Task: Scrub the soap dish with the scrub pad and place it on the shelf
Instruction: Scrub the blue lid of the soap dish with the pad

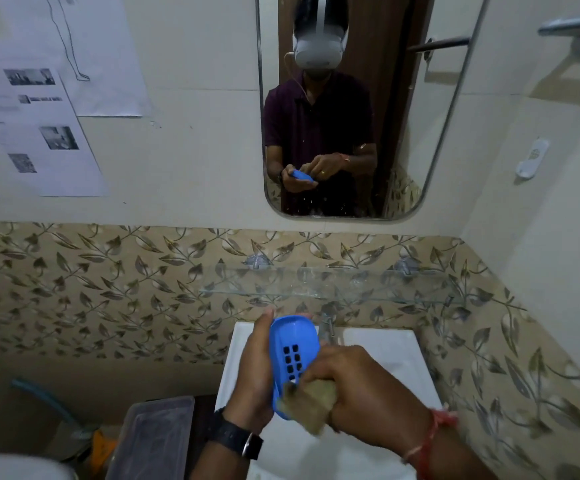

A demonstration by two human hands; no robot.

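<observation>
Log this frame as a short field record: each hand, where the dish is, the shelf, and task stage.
left hand: grips the blue soap dish, tilted, slotted face toward the camera
right hand: presses the scrub pad against the dish's near end
place: over the white sink
glass shelf: on the wall above the sink; dish not yet on it
stage: scrubbing

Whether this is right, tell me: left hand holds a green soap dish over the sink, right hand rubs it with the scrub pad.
Not quite: the head view shows the soap dish is blue, not green. The rest holds: the left hand holds it over the sink, and the right hand rubs it with the scrub pad.
</observation>
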